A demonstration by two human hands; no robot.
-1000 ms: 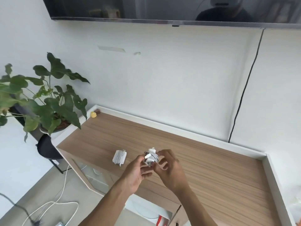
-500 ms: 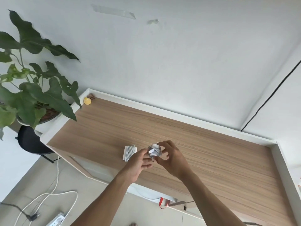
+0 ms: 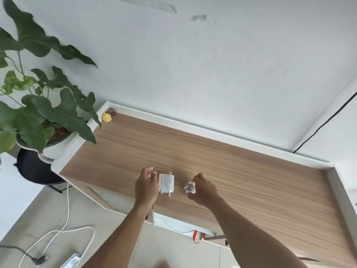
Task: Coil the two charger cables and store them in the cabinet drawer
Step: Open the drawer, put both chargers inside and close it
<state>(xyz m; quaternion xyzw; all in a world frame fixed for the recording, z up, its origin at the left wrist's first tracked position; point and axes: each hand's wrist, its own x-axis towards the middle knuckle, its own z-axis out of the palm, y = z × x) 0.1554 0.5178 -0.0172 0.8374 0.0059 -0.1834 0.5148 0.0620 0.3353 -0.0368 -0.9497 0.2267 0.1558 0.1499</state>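
Note:
Two white chargers with their cables wound around them are near the front edge of the wooden cabinet top (image 3: 231, 171). The flat coiled charger (image 3: 166, 183) lies on the wood, and my left hand (image 3: 146, 185) is at its left side, fingers curled and touching or nearly touching it. The smaller coiled charger (image 3: 190, 188) is held in the fingers of my right hand (image 3: 203, 189), just above or on the wood. Below the front edge, a drawer (image 3: 185, 228) stands partly open, with a white cable and something red visible inside.
A large potted plant (image 3: 38, 113) stands on a black stool at the left. A small yellow object (image 3: 106, 117) sits in the cabinet's back left corner. White cables and a power strip (image 3: 71, 261) lie on the floor. A black cable (image 3: 324, 124) runs down the wall at right.
My hands have separated: the right keeps the small coiled charger, and the left has moved left to the flat coiled charger. The camera has tilted further down.

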